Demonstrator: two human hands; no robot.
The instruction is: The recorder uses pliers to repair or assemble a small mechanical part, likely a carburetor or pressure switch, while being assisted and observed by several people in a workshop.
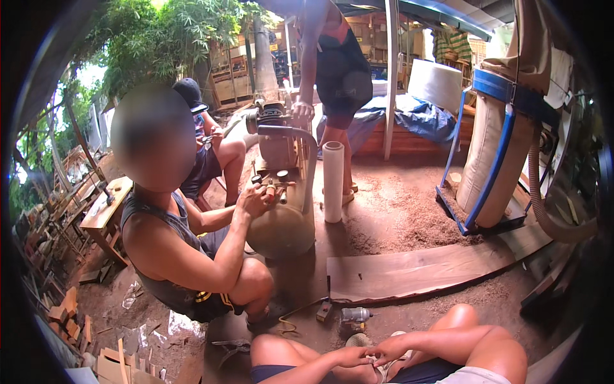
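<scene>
At the lower edge, my left hand (pixel 350 356) and my right hand (pixel 387 349) meet between my bent legs, above my sandalled feet (pixel 384 370). The fingers of both are loosely stretched and touch each other; I make out nothing held in them. Just beyond my feet lies a power tool (pixel 355 315) with a grey cylindrical body, its lower part hard to make out. A small switch box (pixel 324 312) with a yellow cord sits left of it. Beside my left knee is a dark metal clamp-like tool (pixel 233 346).
A crouching person (pixel 179 249) handles the fittings of an air compressor (pixel 278 227); another person (pixel 343 77) stands behind it, a third sits farther back. A wide plank (pixel 422 272) lies ahead, near a white roll (pixel 332 182), wood shavings and a dust collector (pixel 489 153). Wood offcuts (pixel 67 313) lie left.
</scene>
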